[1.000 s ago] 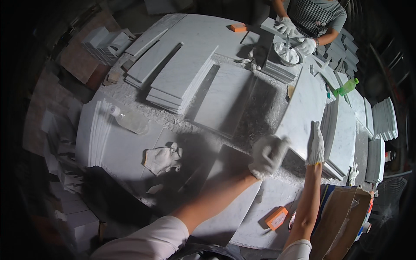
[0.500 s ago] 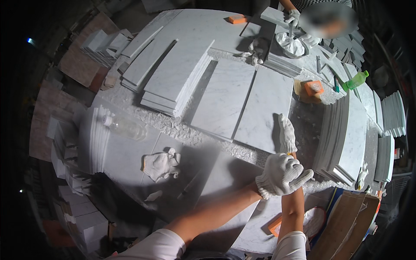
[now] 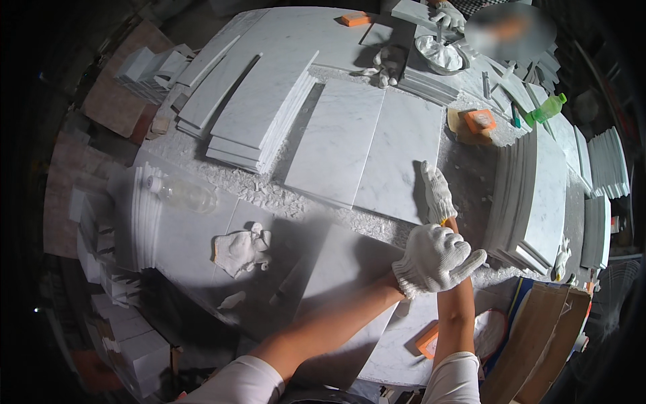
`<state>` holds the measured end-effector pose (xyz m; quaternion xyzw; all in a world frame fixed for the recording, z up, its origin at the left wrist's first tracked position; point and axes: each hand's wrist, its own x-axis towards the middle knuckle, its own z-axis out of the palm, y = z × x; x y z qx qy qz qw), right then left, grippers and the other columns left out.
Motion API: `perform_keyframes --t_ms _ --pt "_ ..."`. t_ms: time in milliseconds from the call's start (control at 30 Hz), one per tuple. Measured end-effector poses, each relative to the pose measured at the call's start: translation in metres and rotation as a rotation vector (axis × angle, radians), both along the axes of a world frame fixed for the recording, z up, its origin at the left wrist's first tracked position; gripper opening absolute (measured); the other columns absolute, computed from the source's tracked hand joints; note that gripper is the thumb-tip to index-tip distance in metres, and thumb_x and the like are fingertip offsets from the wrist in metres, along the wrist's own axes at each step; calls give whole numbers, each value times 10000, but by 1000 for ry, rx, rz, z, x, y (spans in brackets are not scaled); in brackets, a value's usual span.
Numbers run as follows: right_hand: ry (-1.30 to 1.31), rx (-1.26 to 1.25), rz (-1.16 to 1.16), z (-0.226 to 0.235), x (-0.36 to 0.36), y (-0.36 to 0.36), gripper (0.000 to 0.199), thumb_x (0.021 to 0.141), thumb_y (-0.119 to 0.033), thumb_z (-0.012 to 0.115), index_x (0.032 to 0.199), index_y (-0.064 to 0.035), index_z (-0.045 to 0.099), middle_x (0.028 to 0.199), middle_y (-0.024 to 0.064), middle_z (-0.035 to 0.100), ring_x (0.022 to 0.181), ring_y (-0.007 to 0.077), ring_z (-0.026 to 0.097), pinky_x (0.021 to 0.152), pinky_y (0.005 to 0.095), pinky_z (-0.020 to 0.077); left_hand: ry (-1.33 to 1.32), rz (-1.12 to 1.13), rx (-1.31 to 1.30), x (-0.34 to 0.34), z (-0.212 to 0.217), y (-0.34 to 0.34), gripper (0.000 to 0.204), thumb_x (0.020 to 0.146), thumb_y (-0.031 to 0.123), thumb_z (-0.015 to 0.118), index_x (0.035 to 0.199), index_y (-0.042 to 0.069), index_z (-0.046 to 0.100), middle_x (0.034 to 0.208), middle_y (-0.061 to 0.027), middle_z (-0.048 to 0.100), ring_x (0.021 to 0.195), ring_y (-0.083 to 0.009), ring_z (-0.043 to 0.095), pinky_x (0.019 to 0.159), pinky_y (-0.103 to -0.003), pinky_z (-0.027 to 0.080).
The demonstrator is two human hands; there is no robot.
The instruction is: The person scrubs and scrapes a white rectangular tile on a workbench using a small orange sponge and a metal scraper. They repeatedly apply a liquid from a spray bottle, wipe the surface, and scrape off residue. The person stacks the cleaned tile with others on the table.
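While pressed flat at centre right, right hand (image 3: pixel 437 192), gloved, fingers straight and holding nothing, on a marble slab (image 3: pixel 397 151). Left hand (image 3: pixel 436 259) just below, loosely curled, apparently empty. Best kept flat, weight even. Tile stack (image 3: pixel 528 188) close at right edge; rubble (image 3: pixel 269 192) along slab's near edge. Rag (image 3: pixel 241 249) lower left; orange block (image 3: pixel 479 121) above.

Both hands wear white knitted cotton gloves with ribbed cuffs: the left hand (image 3: pixel 436 259) and the right hand (image 3: pixel 437 192). The forearms are bare. Short white sleeves, possibly of a T-shirt, cover the upper arms.
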<state>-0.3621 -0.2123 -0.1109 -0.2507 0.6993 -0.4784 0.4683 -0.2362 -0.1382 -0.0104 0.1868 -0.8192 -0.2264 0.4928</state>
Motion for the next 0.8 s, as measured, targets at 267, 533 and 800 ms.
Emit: perform_keyframes --t_ms 267,533,800 --pt "157 44 80 22 7 6 667 1018 -600 522 1338 -26 634 1198 99 710 1097 202 622 967 349 474 -90 37 -32 2 4 4 396 888 348 738 590 140 581 555 -32 539 523 -206 558 478 -367 433" --pt "488 141 99 32 12 3 599 1029 -574 491 1211 -41 695 1106 204 733 1057 318 684 876 411 520 -444 -91 -167 2 3 10 408 1027 359 545 788 70 704 687 -83 666 691 -238 668 589 -392 515" --pt "186 -105 91 39 -26 -28 656 998 -610 539 1278 -32 672 1103 118 719 957 225 649 859 379 521 -69 129 443 12 1 25 483 940 391 692 575 112 544 581 -103 587 552 -305 621 517 -445 477"
